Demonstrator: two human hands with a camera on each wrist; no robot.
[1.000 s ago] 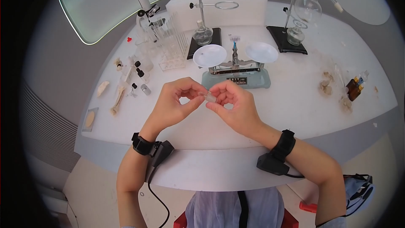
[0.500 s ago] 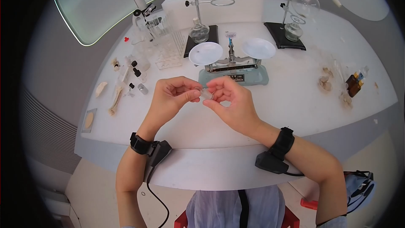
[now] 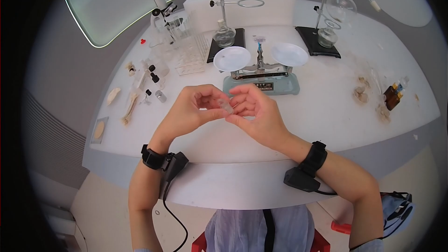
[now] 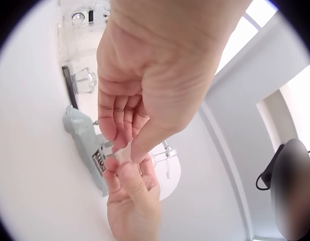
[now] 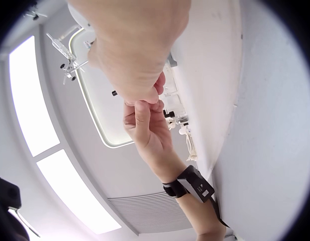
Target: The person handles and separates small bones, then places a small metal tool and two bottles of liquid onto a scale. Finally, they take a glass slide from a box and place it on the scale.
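A small translucent cylinder (image 3: pixel 226 107), narrower at one end, sits between both hands in front of the balance. My left hand (image 3: pixel 189 112) pinches it with thumb and fingers from the left. From the other side my right hand (image 3: pixel 261 117) grips its lower end between thumb and curled fingers. In the left wrist view a whitish bit of the cylinder (image 4: pixel 126 153) shows among the fingertips; fingers cover the rest. The right wrist view shows the fingertips meeting, with the cylinder hidden. Just beyond the hands stands a pale green balance (image 3: pixel 284 84) with two white pans.
Dropper bottles (image 3: pixel 154 78), a small glass vial (image 3: pixel 160 96) and a bone model (image 3: pixel 130 109) lie at left. Behind them are a test-tube rack (image 3: pixel 189 67) and a microscope (image 3: pixel 159 4). Two ring stands hold the back. Brown bottles (image 3: pixel 393 98) stand at right.
The fingers have shifted around the cylinder, so that it now stands more tilted, with its upper part in view between the hands. Both hands stay in front of the balance.
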